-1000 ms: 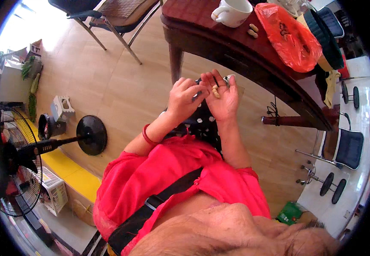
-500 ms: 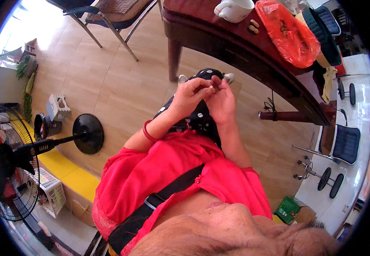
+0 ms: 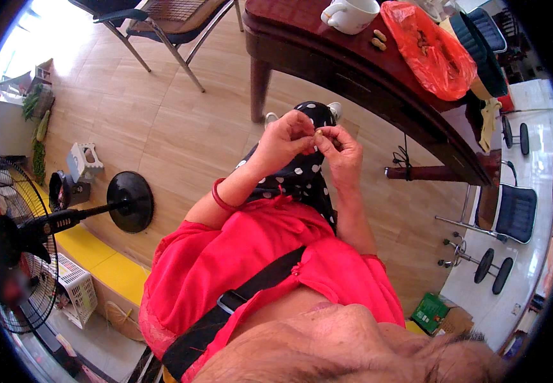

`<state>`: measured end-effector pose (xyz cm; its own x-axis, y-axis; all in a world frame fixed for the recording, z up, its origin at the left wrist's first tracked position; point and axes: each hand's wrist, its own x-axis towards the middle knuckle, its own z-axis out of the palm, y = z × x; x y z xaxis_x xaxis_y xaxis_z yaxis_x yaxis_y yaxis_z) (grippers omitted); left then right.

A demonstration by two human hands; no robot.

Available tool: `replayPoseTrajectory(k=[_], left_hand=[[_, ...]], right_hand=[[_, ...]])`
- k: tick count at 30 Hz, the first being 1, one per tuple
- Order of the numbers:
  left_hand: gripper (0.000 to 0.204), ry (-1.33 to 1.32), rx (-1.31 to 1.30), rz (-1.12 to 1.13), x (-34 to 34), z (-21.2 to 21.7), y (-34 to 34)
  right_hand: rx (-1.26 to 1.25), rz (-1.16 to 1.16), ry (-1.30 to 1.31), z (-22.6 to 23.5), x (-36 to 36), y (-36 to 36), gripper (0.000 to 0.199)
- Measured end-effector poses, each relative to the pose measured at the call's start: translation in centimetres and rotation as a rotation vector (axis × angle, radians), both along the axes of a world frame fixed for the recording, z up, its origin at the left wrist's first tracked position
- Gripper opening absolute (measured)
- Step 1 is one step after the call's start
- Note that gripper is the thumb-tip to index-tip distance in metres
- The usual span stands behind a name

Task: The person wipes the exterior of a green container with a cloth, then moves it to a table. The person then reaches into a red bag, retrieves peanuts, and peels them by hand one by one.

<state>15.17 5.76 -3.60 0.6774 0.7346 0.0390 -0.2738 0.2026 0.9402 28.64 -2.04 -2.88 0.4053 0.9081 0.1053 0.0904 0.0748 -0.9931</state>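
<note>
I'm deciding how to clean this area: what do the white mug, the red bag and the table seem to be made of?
White mug: probably glazed ceramic; the surface looks smooth and shiny. Red bag: thin plastic film, going by its crinkles and bright highlights. Table: likely dark reddish wood with glossy varnish, as the top reflects light, though laminate could look alike.

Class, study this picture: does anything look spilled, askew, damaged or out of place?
Nothing looks plainly spilled or damaged. Mildly odd: two peanut pods lie loose on the dark red table, between the white mug and the red plastic bag, outside either container.
</note>
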Motion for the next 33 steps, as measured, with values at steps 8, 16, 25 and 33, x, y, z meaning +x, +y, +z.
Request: replayPoseTrajectory(k=[8,16,25,33], left_hand=[[0.027,-0.002,0.020,-0.135,0.1,0.6,-0.5],[0.021,0.010,-0.001,-0.162,0.3,1.0,-0.7],[0.024,0.052,-0.122,-0.167,0.2,0.5,-0.2],[0.016,0.095,-0.110,-0.027,0.7,0.5,-1.4]], right_hand=[[-0.016,-0.036,-0.056,0.6,0.1,-0.7,0.006],[-0.020,0.011,0.073,0.3,0.5,-1.1,0.007],[-0.136,0.122,0.020,1.4,1.7,-1.7,0.012],[-0.140,0.029,-0.146,1.3,0.3,-1.7,0.010]])
